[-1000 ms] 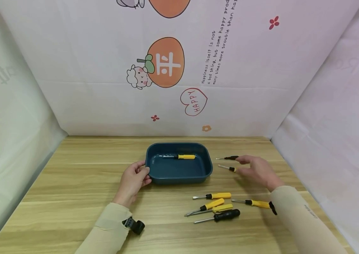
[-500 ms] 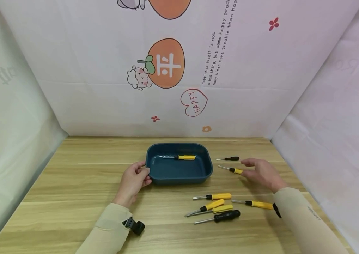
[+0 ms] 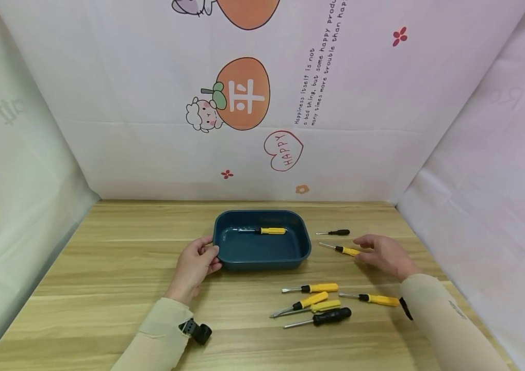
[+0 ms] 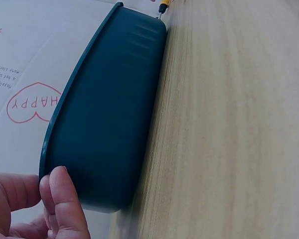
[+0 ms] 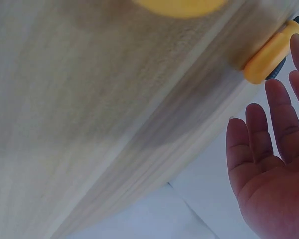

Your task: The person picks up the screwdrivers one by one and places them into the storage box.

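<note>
My left hand (image 3: 193,269) pinches the left rim of a dark teal rectangular bin (image 3: 262,252), thumb on one side and fingers on the other, as the left wrist view confirms. Inside the bin lies one screwdriver with a yellow handle (image 3: 273,231). To the right, my right hand (image 3: 385,255) hovers at the handle end of a yellow screwdriver (image 3: 349,251) on the table. Its fingers (image 5: 259,134) are loosely extended and grip nothing; whether a fingertip touches the handle (image 5: 269,55) I cannot tell. Just behind lies a small black screwdriver (image 3: 339,232).
In front of the bin lie a yellow screwdriver (image 3: 323,288), two crossed yellow ones and a larger black screwdriver (image 3: 332,316). Another yellow screwdriver (image 3: 383,300) lies near my right forearm. Printed white sheeting (image 3: 364,154) walls the wooden table (image 3: 142,237) at back and sides.
My right hand has drawn slightly to the right, uncovering the handles of the small black screwdriver and the yellow one beside it. My left hand and the bin have stayed put.
</note>
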`<state>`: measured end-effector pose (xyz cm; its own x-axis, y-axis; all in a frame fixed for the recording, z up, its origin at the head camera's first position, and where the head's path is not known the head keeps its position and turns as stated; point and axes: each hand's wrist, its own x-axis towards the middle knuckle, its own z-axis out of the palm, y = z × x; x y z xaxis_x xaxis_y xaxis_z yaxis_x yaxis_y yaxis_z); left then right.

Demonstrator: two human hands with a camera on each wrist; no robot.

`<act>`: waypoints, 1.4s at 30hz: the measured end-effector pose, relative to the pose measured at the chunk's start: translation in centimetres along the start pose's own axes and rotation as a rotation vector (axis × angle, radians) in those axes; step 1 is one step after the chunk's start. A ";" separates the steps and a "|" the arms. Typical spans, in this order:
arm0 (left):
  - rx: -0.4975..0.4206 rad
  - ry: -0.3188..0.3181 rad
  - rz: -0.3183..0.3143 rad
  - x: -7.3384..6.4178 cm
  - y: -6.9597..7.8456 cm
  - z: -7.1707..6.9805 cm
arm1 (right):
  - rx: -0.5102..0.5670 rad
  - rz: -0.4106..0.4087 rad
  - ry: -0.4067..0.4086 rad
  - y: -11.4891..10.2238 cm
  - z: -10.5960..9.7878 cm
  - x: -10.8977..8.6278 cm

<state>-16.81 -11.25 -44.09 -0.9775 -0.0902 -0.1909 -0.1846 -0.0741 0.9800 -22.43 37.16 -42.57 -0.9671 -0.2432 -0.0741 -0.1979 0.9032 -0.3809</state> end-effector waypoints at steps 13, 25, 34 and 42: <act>0.000 0.002 -0.008 0.0 -0.1 0.0 | -0.001 -0.020 -0.014 0.9 0.4 0.0; -0.001 0.006 -0.003 -0.1 0.0 0.1 | -0.011 -0.028 -0.023 1.7 0.6 0.1; 0.002 -0.001 -0.001 0.0 0.0 0.0 | -0.003 -0.016 -0.032 1.7 0.8 0.2; 0.005 0.001 0.000 0.0 0.0 0.1 | 0.008 -0.015 -0.030 1.5 0.7 0.0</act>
<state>-16.81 -11.20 -44.07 -0.9774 -0.0913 -0.1909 -0.1850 -0.0695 0.9803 -22.60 38.29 -43.85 -0.9587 -0.2678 -0.0959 -0.2115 0.8965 -0.3893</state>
